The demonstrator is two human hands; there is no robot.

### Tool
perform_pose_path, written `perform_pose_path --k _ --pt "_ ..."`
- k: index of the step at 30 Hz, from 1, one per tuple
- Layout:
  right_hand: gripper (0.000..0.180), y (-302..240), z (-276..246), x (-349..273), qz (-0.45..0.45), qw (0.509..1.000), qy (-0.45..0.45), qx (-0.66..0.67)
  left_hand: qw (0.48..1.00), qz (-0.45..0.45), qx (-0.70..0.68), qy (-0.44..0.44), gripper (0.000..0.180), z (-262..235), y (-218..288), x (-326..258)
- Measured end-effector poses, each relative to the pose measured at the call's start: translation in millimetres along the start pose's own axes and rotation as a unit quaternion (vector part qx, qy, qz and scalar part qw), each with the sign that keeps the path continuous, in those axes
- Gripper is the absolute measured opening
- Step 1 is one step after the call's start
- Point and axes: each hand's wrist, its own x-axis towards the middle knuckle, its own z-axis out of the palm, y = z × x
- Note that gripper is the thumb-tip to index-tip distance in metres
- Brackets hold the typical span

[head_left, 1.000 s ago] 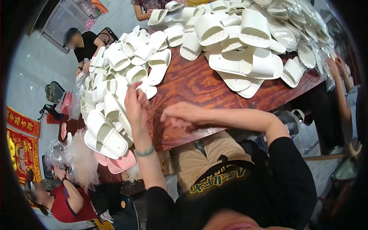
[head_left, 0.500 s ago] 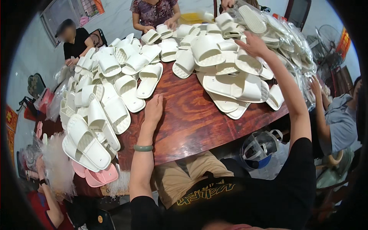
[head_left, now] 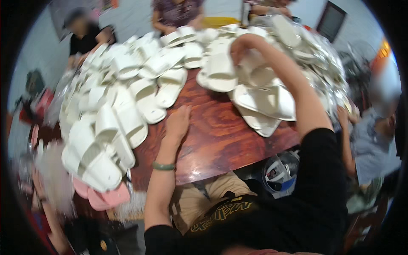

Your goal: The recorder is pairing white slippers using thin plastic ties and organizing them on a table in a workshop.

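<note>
My left hand (head_left: 177, 122) rests on the dark red wooden table with its fingers loosely curled in and nothing visible in them. Close beside it lies a white slipper (head_left: 170, 88) at the edge of the left heap. My right hand (head_left: 245, 47) reaches across to the far side, wrist bent, fingers curled down over the edge of a white slipper (head_left: 221, 70); blur partly hides the grip. Under my right forearm, more slippers are stacked, among them a large white slipper (head_left: 259, 102) lying on others.
A big heap of white slippers (head_left: 123, 106) covers the table's left side. Bagged slippers (head_left: 316, 59) pile up at the right. Pink slippers (head_left: 108, 199) lie under the heap at lower left. A clear-and-blue container (head_left: 280, 174) stands below the table edge. Several people sit around.
My right hand has moved left and curled down, and the white slipper by it has shifted left and nearer. My left hand stays on the table. The whole view has shifted slightly.
</note>
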Motion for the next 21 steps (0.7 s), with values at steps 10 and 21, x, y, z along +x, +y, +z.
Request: perform_pose_path --k 10,21 --pt "0.033 -146 39 -1 0.082 0.983 0.102 -0.129 0.994 -0.079 -0.065 -0.042 0.038 -18 -26 -22" --pt "0.01 -206 285 -89 -0.131 0.747 0.229 0.611 0.978 0.091 -0.184 0.026 0.034 -50 -145 -83"
